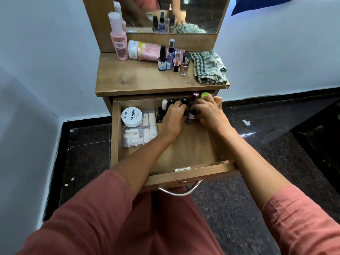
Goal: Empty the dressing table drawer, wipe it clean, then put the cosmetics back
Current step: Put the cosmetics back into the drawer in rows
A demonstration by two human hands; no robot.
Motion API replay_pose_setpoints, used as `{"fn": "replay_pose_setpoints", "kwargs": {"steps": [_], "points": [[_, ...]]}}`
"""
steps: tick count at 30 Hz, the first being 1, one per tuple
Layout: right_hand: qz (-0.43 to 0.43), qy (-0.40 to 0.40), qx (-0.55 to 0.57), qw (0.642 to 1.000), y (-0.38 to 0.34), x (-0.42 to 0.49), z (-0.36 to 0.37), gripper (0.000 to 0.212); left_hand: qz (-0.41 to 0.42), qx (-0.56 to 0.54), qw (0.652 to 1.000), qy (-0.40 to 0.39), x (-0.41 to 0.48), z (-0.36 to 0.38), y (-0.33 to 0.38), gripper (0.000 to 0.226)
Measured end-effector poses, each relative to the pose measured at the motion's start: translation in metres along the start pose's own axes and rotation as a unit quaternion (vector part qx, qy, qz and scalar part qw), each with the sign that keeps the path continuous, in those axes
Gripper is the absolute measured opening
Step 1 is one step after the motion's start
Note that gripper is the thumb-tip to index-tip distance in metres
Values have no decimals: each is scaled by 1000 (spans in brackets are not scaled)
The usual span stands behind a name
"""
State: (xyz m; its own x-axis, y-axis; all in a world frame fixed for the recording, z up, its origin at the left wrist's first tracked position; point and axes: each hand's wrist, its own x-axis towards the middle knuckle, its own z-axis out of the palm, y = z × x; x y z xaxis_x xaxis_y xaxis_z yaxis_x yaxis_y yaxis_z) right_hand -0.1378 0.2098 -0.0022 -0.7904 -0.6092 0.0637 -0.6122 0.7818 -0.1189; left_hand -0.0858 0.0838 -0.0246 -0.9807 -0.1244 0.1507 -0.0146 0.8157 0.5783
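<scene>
The wooden drawer stands pulled out. Both hands reach into its back half among small nail polish bottles. My left hand curls its fingers round bottles in the middle of the row. My right hand grips bottles next to it, close to a green cap and a pink-capped tube. A white round nail polish wipes jar sits on a clear plastic box of small tubes at the drawer's left.
On the table top stand a pink bottle, a lying pink tube, several small bottles and a folded checked cloth. A mirror rises behind. Dark floor and white walls surround the table.
</scene>
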Motion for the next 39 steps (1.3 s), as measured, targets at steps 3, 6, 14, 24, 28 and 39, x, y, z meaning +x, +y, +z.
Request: {"fn": "replay_pose_setpoints", "kwargs": {"steps": [3,6,14,24,28,39], "points": [[6,16,-2,1000,0,3,3,38,1,-5,1000,1,1,0,-1,28],[8,25,0,1000,0,4,6,36,0,-3,1000,5,0,0,-1,28],[8,32,26,999,0,5,10,36,-2,-2,1000,5,-3,-1,-2,31],[4,46,32,998,-4,5,9,29,-32,-54,998,14,-2,1,3,28],[4,48,24,999,-5,4,8,30,-39,-59,997,17,-2,1,4,26],[2,127,101,987,-13,11,-16,20,1,-78,994,74,3,-21,5,23]]}}
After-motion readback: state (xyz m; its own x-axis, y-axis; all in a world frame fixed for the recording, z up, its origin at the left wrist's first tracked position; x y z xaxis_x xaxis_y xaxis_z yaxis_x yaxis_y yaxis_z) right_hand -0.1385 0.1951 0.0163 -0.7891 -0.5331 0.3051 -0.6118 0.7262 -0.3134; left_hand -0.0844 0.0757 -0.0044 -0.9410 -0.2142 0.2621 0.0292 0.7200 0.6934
